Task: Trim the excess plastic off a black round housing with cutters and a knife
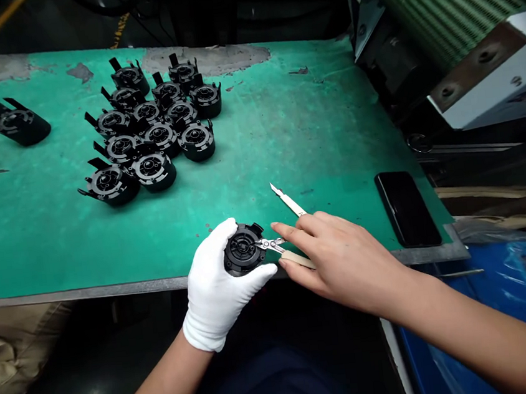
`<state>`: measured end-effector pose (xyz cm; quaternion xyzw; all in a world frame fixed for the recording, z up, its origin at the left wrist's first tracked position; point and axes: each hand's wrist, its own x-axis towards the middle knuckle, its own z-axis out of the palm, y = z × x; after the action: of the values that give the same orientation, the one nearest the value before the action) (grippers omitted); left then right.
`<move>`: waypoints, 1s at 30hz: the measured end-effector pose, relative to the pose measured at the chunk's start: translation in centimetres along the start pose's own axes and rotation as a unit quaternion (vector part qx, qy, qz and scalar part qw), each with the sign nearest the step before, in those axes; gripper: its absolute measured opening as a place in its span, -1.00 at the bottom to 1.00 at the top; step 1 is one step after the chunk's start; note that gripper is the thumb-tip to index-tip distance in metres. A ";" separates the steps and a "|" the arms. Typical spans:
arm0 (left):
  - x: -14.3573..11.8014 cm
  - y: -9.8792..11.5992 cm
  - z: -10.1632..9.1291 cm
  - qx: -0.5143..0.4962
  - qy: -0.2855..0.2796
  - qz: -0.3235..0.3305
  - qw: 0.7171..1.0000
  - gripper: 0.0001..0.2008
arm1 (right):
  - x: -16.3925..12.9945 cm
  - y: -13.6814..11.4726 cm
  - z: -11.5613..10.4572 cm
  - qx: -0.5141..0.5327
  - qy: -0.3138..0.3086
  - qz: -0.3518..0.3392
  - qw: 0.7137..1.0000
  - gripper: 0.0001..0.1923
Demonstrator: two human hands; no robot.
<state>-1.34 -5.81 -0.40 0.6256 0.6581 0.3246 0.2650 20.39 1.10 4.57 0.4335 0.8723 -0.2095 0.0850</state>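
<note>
My left hand (218, 283), in a white glove, grips a round black plastic part (243, 249) at the near edge of the green table (284, 126). My bare right hand (339, 255) holds small cutters (272, 244) whose metal jaws touch the part's right rim. A slim craft knife (286, 201) with a pale handle also sticks out from under my right fingers, its blade pointing away to the upper left.
Several matching black parts (152, 127) are grouped at the table's far left-centre, with more at the left edge (1, 124). A black phone (407, 207) lies near the right edge. A machine with a green roller (449, 2) stands at right, and a blue bin (490, 298) sits below.
</note>
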 end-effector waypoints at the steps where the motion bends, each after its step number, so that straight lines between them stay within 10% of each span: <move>1: 0.0 0.0 0.0 -0.001 -0.001 0.002 1.000 -0.14 | -0.1 -0.1 0.0 0.004 0.001 -0.003 1.000 -0.45; 16: 0.0 -0.2 0.1 -0.007 -0.007 -0.016 1.000 -0.15 | 0.5 -0.5 -0.3 -0.037 -0.029 -0.022 0.999 -0.56; 24: 0.0 0.0 -0.1 0.018 0.009 0.024 0.999 -0.19 | 2.6 6.5 1.6 0.025 0.161 0.181 0.970 -0.47; 30: -0.2 0.3 -0.5 0.004 -0.027 0.059 0.998 -0.52 | 4.7 9.2 4.8 -0.028 0.197 0.172 0.965 -0.45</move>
<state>-1.51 -6.08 0.14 0.6726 0.6139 0.3203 0.2609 24.67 7.35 -3.94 0.6072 0.7896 -0.0779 -0.0413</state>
